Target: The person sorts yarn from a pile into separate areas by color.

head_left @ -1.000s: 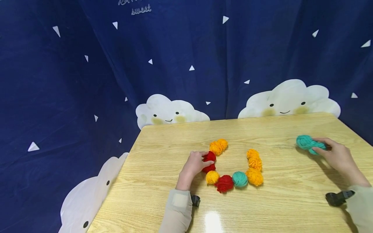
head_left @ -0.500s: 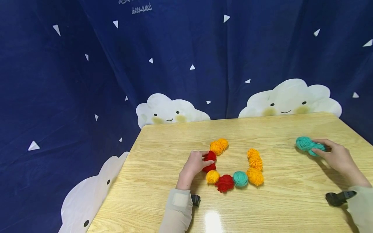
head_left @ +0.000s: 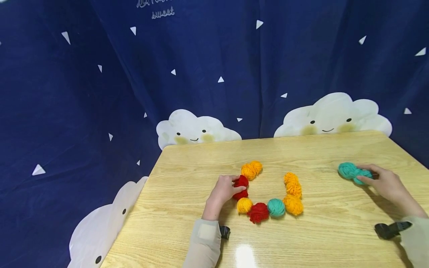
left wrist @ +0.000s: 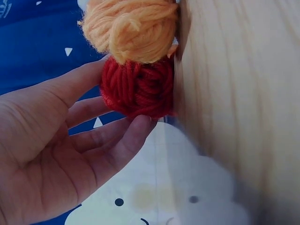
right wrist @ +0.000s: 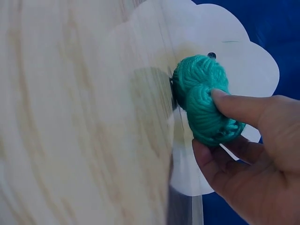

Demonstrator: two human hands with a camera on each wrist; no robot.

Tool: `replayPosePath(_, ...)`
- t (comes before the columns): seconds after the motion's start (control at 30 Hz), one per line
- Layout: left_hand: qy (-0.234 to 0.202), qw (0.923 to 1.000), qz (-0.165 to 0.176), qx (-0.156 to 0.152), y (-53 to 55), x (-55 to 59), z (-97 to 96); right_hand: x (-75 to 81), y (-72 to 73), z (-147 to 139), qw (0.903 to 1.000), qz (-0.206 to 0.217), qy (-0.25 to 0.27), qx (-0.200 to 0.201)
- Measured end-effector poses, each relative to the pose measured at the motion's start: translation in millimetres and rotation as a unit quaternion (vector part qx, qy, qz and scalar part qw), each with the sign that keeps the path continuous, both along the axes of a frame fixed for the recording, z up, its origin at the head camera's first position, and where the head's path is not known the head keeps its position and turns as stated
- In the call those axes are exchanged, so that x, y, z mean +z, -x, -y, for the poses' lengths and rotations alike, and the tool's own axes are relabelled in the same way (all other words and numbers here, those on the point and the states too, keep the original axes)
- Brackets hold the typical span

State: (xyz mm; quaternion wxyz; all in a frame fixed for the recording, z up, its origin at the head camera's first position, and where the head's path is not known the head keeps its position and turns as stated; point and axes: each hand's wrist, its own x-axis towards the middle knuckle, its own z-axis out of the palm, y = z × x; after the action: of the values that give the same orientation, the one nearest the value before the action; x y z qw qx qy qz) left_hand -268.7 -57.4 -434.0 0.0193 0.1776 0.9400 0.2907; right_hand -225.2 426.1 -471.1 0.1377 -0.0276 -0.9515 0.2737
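My left hand (head_left: 221,193) grips a red yarn bundle (head_left: 241,183) on the table, thumb on one side and fingertips on the other. In the left wrist view that red yarn (left wrist: 138,86) touches a yellow yarn ball (left wrist: 136,28). Over at the right, my right hand (head_left: 390,184) pinches a teal yarn bundle (head_left: 350,171) with a narrowed middle. The right wrist view has the thumb on top of the teal yarn (right wrist: 206,101) and fingertips underneath, close over the wooden surface.
A U-shaped row of yarn includes an orange bundle (head_left: 251,170), a yellow ball (head_left: 244,205), a red ball (head_left: 258,212), a teal ball (head_left: 276,207) and orange bundles (head_left: 293,204) on the right. Behind the wooden table (head_left: 321,238) hangs a blue curtain (head_left: 207,48) with clouds.
My right hand has shifted slightly left and nearer to me with the teal yarn bundle. My left hand stays at the red yarn bundle, and the row looks the same.
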Motion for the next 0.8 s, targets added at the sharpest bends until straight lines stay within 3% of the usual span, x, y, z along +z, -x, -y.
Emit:
replayPosePath(0.5,-0.005,1.0,-0.001,-0.002,0.8,-3.4,0.0,-8.2,1.2,-3.6,0.9993,0.036,0.007,0.004)
replayPosePath(0.8,-0.025,0.9993,0.029,-0.001,3.7,-8.2,2.0,-15.8,1.2,-6.1,0.9994,0.032,0.015,0.007)
